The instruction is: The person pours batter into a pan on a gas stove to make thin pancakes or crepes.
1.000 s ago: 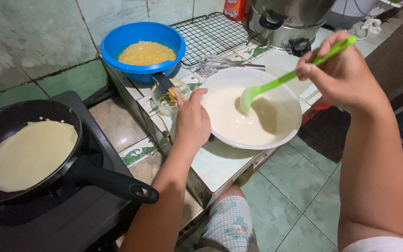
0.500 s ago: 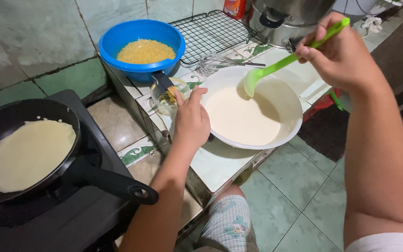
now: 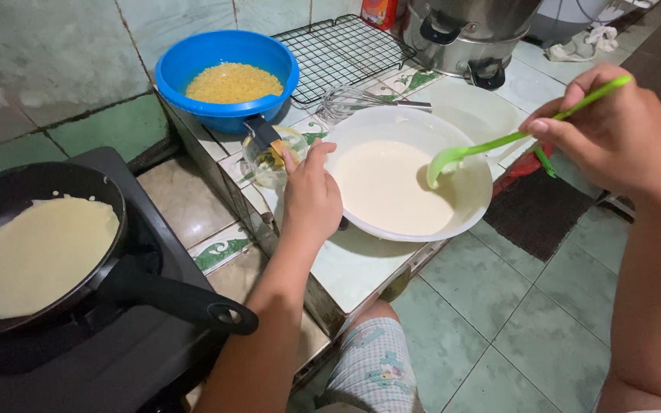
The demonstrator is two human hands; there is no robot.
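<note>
One package shows: a carton [image 3: 380, 11] at the top edge of the view, standing just left of the steel pot [image 3: 472, 30] and right behind the far end of the wire rack [image 3: 338, 50]. Only its lower part is in view; the rest is cut off by the frame. It looks box-shaped and upright, mostly red-orange with a patch of yellow on its front. Its print is too small to tell apart. There are no other labels, signs or screens on the counter or near the pot.
</note>
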